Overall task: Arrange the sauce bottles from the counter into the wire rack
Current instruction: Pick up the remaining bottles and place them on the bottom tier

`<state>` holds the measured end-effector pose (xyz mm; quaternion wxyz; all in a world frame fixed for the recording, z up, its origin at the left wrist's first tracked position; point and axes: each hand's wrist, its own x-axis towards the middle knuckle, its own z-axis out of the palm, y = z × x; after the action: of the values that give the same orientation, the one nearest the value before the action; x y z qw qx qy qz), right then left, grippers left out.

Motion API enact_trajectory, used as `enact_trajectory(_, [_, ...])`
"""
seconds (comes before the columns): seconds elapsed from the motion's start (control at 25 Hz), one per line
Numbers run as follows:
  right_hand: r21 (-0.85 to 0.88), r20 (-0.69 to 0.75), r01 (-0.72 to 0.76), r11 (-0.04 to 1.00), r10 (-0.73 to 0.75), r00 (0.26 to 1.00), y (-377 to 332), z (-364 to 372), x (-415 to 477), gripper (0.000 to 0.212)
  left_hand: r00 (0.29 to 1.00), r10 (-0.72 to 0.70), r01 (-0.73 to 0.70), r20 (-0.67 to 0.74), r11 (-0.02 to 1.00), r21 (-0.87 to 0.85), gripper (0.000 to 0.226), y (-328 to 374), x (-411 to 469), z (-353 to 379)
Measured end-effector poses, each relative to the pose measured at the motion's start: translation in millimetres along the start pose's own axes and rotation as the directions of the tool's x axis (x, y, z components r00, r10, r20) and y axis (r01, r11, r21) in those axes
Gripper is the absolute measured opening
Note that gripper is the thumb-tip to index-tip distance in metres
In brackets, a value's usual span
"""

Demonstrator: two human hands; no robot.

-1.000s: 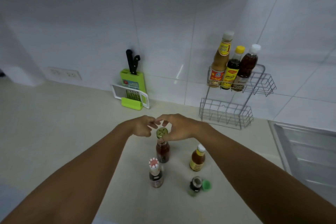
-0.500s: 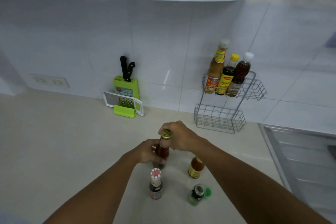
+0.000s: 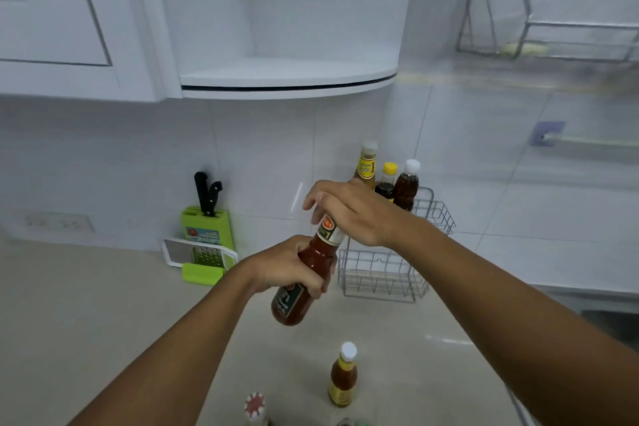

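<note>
A red sauce bottle [image 3: 304,284] hangs tilted in the air above the counter. My left hand [image 3: 283,266] grips its body and my right hand [image 3: 349,211] is closed over its neck and cap. The two-tier wire rack [image 3: 380,273] stands against the tiled wall just behind my hands. Its upper tier holds three bottles: a tall orange one [image 3: 366,166], a yellow-capped one [image 3: 388,180] and a dark white-capped one [image 3: 407,185]. On the counter stand a small amber bottle [image 3: 343,380] with a white cap and a bottle with a red-and-white cap [image 3: 255,406] at the bottom edge.
A green knife block [image 3: 206,226] with a grater [image 3: 200,252] stands at the wall to the left. A white cabinet and curved shelf [image 3: 287,76] hang overhead. A dish rack [image 3: 553,31] hangs at the top right. A sink edge [image 3: 605,318] lies at the right.
The red bottle has been lifted off the counter and tilted, held in both hands. The view has tipped upward, so the other counter bottles sit lower in frame.
</note>
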<state>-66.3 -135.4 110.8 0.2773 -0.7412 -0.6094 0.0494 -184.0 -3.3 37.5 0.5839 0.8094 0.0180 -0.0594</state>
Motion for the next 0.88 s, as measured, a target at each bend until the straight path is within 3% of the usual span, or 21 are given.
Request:
enact_trajectory(0.12, [0.252, -0.062, 0.090, 0.964, -0.077, 0.995, 5.7, -17.8, -7.5, 0.042, 0.971, 0.052, -0.004, 0.233, 0.979, -0.202, 0.036, 26.7, 4.2, 12.4])
enact_trajectory(0.2, [0.336, -0.070, 0.084, 0.938, -0.064, 0.996, 6.9, -31.7, -6.8, 0.042, 0.967, 0.077, -0.007, 0.242, 0.961, -0.276, 0.036, 38.9, 9.8, 20.7])
enact_trajectory(0.24, [0.333, -0.080, 0.036, 0.942, -0.010, 0.997, 7.2, -38.7, -6.1, 0.042, 0.988, 0.057, -0.022, 0.143, 0.971, -0.239, 0.033, 44.6, 14.9, 25.2])
enact_trajectory(0.28, [0.294, -0.120, -0.029, 0.955, 0.067, 0.991, 10.7, -43.0, -4.8, 0.042, 0.999, 0.010, -0.014, -0.033, 0.989, -0.148, 0.029, 49.9, 21.4, 29.9])
enact_trajectory(0.32, [0.234, -0.193, -0.116, 0.965, 0.163, 0.968, 14.1, -45.1, -3.3, 0.042, 0.965, -0.033, 0.033, -0.260, 0.999, -0.005, 0.027, 54.7, 28.2, 34.9])
enact_trajectory(0.4, [0.159, -0.360, -0.306, 0.938, 0.344, 0.867, 21.7, -41.8, 0.3, 0.045, 0.763, 0.030, 0.247, -0.646, 0.910, 0.334, 0.028, 60.6, 38.5, 48.8])
enact_trajectory(0.44, [0.148, -0.417, -0.380, 0.913, 0.407, 0.813, 24.1, -38.9, 1.3, 0.047, 0.678, 0.117, 0.340, -0.726, 0.825, 0.451, 0.029, 63.4, 42.3, 57.4])
enact_trajectory(0.52, [0.212, -0.422, -0.479, 0.852, 0.521, 0.742, 28.8, -38.7, 3.0, 0.040, 0.631, 0.183, 0.376, -0.754, 0.777, 0.504, 0.030, 63.6, 49.7, 67.9])
enact_trajectory(0.64, [0.548, -0.250, -0.440, 0.711, 0.641, 0.725, 27.1, -56.9, 1.8, 0.016, 0.777, 0.036, 0.174, -0.629, 0.947, 0.269, 0.040, 64.6, 48.0, 69.0])
enact_trajectory(0.72, [0.735, -0.125, -0.369, 0.569, 0.649, 0.751, 25.3, -71.9, 0.3, 0.016, 0.928, -0.055, 0.003, -0.369, 0.990, -0.139, 0.046, 68.7, 43.6, 69.2])
enact_trajectory(0.8, [0.846, 0.001, -0.294, 0.444, 0.550, 0.835, 23.0, -82.6, -4.0, 0.027, 0.998, 0.043, -0.056, -0.036, 0.844, -0.533, 0.044, 70.4, 40.5, 73.5])
enact_trajectory(0.88, [0.935, 0.103, -0.224, 0.274, 0.393, 0.913, 20.5, -88.9, -10.8, 0.032, 0.955, 0.230, -0.028, 0.187, 0.699, -0.714, 0.042, 68.8, 42.7, 75.6])
